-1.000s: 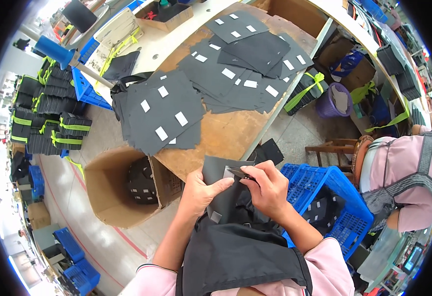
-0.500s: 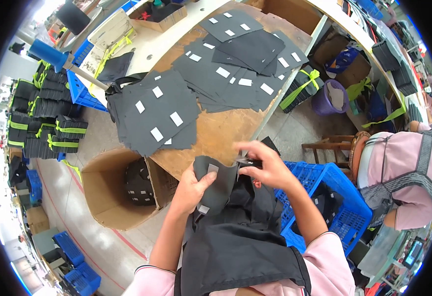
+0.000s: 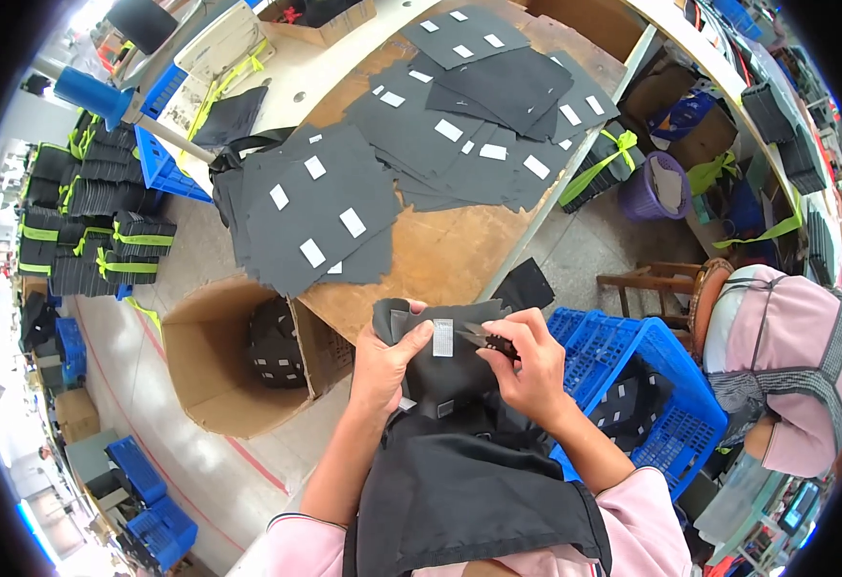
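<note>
My left hand (image 3: 383, 361) is closed on a dark grey fabric piece (image 3: 431, 375), its thumb on top beside a white rectangular patch (image 3: 443, 338). The piece hangs bent over my black apron (image 3: 479, 481), and more pale patches show near its lower part. A pair of thread snips (image 3: 486, 339) is pinched in my right hand (image 3: 533, 370), the metal tips pointing left toward the white patch. Whether the blades touch the cloth I cannot tell.
A wooden table (image 3: 431, 255) ahead bears stacks of dark pieces (image 3: 330, 207) with white patches. At left stands a cardboard box (image 3: 205, 356), at right a blue crate (image 3: 676, 423), both with dark pieces inside. A person in pink (image 3: 796, 337) sits farther right.
The fabric has been turned and spread so a white patch faces up between my hands. My right hand has come lower, and the snips' tips now lie close to that patch.
</note>
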A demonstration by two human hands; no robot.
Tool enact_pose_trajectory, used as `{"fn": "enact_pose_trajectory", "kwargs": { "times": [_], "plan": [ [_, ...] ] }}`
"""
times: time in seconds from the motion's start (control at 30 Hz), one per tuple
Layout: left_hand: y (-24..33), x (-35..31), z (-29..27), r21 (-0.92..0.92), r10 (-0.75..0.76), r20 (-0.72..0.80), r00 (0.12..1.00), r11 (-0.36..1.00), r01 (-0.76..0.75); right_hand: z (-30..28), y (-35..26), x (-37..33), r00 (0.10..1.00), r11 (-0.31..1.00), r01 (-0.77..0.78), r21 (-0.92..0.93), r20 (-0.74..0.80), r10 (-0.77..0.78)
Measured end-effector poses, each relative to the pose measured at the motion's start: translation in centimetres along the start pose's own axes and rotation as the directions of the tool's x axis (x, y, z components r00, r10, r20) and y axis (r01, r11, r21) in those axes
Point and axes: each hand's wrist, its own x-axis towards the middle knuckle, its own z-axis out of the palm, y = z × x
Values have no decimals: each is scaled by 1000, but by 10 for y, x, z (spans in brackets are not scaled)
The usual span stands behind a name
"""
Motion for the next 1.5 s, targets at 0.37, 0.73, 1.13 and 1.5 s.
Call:
{"fn": "enact_pose_trajectory", "kwargs": {
  "times": [0.37,0.73,1.13,1.5],
  "plan": [
    [7,-7,6,53,41,-17,999,998,-40,3,4,8,975,967,218,-133,-10,-221],
    [17,-9,9,102,41,28,999,994,-43,2,4,7,970,969,240,-59,-11,-241],
    [16,-5,8,81,26,37,999,996,-29,4,8,12,985,985,170,-8,-39,-170],
    [17,-2,9,92,0,50,999,996,-4,0,2,15,977,973,209,-101,73,-202]
  ]
}}
